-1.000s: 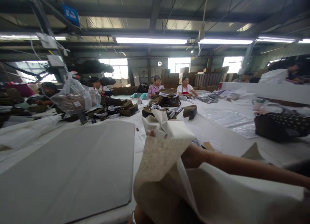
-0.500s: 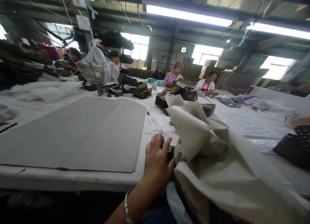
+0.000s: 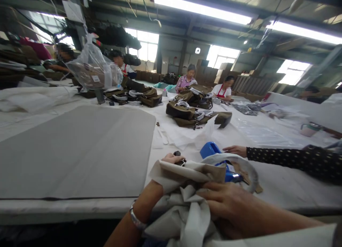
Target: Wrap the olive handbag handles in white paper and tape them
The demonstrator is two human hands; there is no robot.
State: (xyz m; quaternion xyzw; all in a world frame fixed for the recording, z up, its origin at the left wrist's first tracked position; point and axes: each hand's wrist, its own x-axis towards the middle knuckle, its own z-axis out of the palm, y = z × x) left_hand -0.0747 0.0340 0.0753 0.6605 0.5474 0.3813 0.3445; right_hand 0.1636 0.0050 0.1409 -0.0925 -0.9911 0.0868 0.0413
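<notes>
My left hand is at the table's front edge, its fingers curled around a dark piece with a metal clip. A crumpled beige sheet covers part of that hand and wrist. My right hand grips the bunched sheet near my body. Beyond it a white-wrapped loop handle arches up; what it is attached to is mostly hidden. Behind the loop stands a blue tape dispenser, partly covered by it.
A co-worker's hand in a dotted sleeve reaches in from the right, beside the dispenser. A flat grey sheet lies on the left of the white table. Olive bags are piled farther back; several people work behind them.
My right hand has come into view on the beige sheet, which is lower and more bunched. The tape dispenser and loop handle are now uncovered. A co-worker's arm extends in from the right.
</notes>
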